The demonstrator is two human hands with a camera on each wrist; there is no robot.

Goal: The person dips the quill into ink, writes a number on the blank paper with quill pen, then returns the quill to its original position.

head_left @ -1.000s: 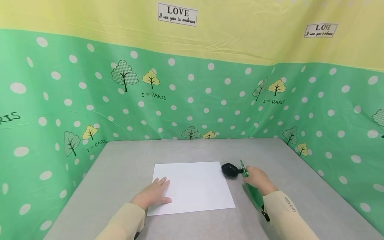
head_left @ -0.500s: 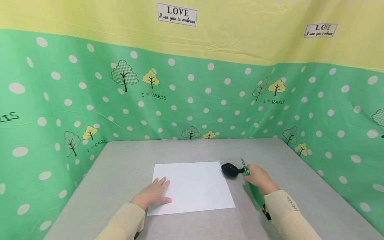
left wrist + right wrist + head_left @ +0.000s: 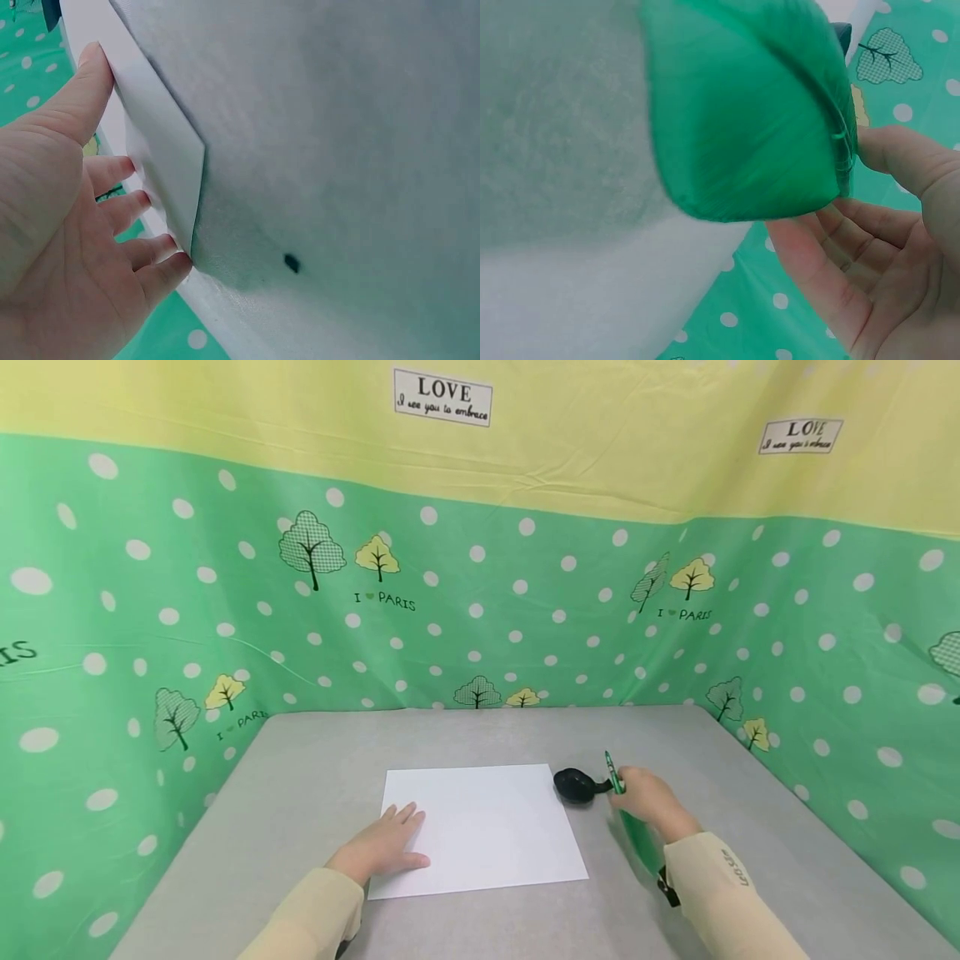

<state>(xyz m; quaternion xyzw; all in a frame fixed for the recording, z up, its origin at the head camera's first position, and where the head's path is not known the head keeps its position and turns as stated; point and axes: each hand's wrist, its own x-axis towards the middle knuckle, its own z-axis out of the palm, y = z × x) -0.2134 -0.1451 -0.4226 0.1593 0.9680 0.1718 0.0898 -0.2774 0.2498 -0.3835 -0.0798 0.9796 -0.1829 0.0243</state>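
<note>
From my end, left hand lies low over the left part of a white sheet of paper, palm down, fingers spread a little and thumb well out toward the middle; fingertips and thumb look to rest on the paper, and the left wrist view shows them at its edge. Left forearm comes in from the lower left, cream left sleeve stopping at the wrist. Right hand is off the paper's right side, back of the hand up, fingers curled, pinching a green object between thumb and fingers. Slim green tip pokes up past the knuckles, broad leaf-shaped part runs back under the wrist; can't tell whether it touches the table. Right forearm slants in from the lower right, right sleeve with lettering near the cuff. Black rounded object sits just beside the paper's upper right edge, its short stem pointing at my right fingers, contact unclear. All on a grey table, green-and-yellow printed cloth behind and on both sides. In the left wrist view, one small dark spot on the surface.
</note>
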